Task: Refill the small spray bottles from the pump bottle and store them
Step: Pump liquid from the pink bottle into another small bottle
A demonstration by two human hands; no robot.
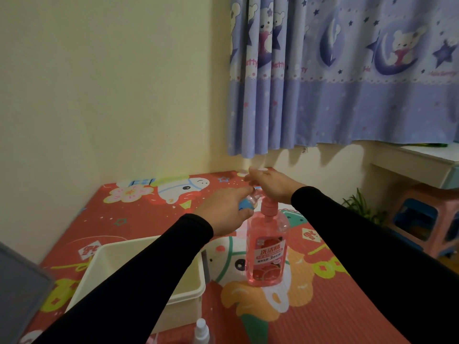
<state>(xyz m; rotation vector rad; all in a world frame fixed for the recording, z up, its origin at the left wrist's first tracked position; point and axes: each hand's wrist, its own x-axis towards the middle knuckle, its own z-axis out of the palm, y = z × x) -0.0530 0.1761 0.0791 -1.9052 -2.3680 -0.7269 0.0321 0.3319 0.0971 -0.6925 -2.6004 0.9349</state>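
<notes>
Left hand (pixel 227 211) grasps one small clear spray bottle (pixel 249 202) at the nozzle of one pink plastic pump bottle (pixel 267 252), centre frame. Right hand (pixel 270 185), fingers flat, presses the pump head. One more clear spray bottle (pixel 201 331) stands at bottom edge.

- The pump bottle (pixel 267 247) stands on the tabletop (pixel 335 306).
- A tub (pixel 139 289) sits left of the pump bottle.
- A small spray bottle (pixel 201 331) stands nearer than the pump bottle, to its left.
- Stools (pixel 427 219) stand right of the pump bottle, beyond the tabletop's edge.

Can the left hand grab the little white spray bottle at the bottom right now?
Probably not yet. The left hand is busy holding a small bottle at the pink pump bottle. The white spray bottle stands uncovered, so nothing else blocks it.
</notes>
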